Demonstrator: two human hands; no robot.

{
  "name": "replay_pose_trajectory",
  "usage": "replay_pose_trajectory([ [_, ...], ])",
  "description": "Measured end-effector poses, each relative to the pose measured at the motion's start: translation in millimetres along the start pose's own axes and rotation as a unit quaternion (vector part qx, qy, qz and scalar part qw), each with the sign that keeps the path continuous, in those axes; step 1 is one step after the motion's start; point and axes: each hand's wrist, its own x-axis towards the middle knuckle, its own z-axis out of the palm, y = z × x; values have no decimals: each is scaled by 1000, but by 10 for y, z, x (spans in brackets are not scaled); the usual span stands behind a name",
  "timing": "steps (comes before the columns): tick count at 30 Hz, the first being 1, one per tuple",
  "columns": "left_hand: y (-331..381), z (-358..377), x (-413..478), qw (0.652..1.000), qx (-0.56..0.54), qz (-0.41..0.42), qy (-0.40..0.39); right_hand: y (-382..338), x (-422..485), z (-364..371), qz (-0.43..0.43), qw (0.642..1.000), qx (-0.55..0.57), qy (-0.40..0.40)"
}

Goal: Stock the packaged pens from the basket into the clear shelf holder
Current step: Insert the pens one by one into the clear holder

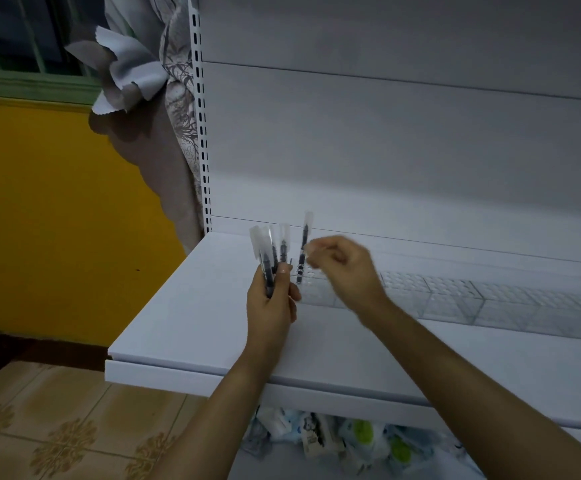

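Note:
My left hand (271, 299) grips a bunch of packaged pens (269, 251), black pens in clear sleeves, upright over the white shelf (185, 317). One packaged pen (303, 251) stands upright in the left end of the clear holder (455, 299), a long transparent tray with rows of round holes along the shelf. My right hand (346, 268) hovers just right of that standing pen, fingers loosely curled with their tips close to it; I cannot tell whether they touch it. The basket is out of view.
The white back panel (386, 133) rises behind the shelf, with a slotted upright (201, 133) at its left. Packaged goods (334, 434) lie on the lower shelf. A yellow wall (57, 220), a curtain (174, 116) and tiled floor (57, 427) are to the left.

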Motion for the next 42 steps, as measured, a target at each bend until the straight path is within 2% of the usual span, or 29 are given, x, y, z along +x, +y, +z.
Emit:
replay_pose_trajectory([
  [2,9,-2,-24,999,17,20,-34,0,-161,70,33,995,19,-93],
  [3,11,-8,-32,999,24,22,-43,-2,-202,82,40,992,39,-110],
  [7,41,-13,-53,998,18,12,-63,-36,-199,45,74,987,96,-107],
  [12,59,-5,-67,998,10,-13,-67,-115,-66,30,91,989,110,-40],
  [16,41,1,-60,999,1,-15,-48,-138,-29,30,71,991,28,-108],
  [17,36,2,-56,999,-2,-22,-33,-166,14,15,63,993,34,-89],
  [20,6,3,-22,999,-7,-45,24,-230,243,-120,70,990,120,35],
  [22,-37,7,-8,997,14,-42,56,-175,378,-211,73,985,135,82],
  [25,-81,27,-1,995,52,-19,89,28,463,-223,59,994,52,78],
  [29,-84,42,12,991,61,-26,118,187,480,-111,18,999,-29,34],
  [34,-101,50,22,991,110,-19,76,324,479,-35,-53,981,-181,-36],
  [42,-137,48,60,993,79,-28,78,399,533,-66,-76,977,-197,-38],
])
